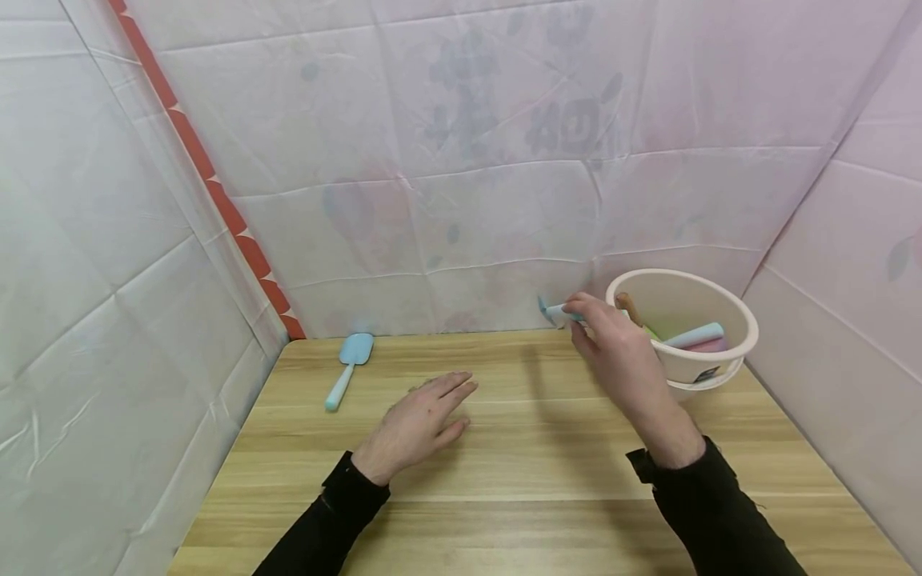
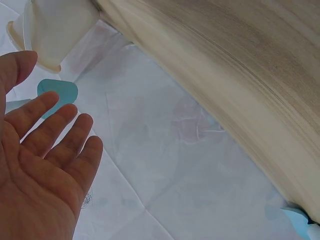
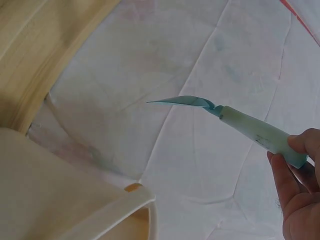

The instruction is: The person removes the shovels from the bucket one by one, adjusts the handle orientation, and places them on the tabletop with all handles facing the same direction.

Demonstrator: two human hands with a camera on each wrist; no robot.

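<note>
My right hand (image 1: 603, 332) is raised beside the cream bowl (image 1: 727, 316) and pinches the pale handle of a teal spatula (image 1: 553, 310), whose blade points left toward the back wall. In the right wrist view the spatula (image 3: 240, 125) sticks out of my fingers (image 3: 300, 150), above the bowl's rim (image 3: 100, 210). My left hand (image 1: 421, 420) lies flat and low over the middle of the wooden table (image 1: 540, 480) with straight fingers and holds nothing. Its bare palm (image 2: 45, 165) shows in the left wrist view.
A light blue spatula (image 1: 350, 364) lies at the table's back left. The bowl holds several utensils, among them a wooden handle (image 1: 628, 306) and a pale blue one (image 1: 695, 334). Plastic-sheet walls close in the table on three sides.
</note>
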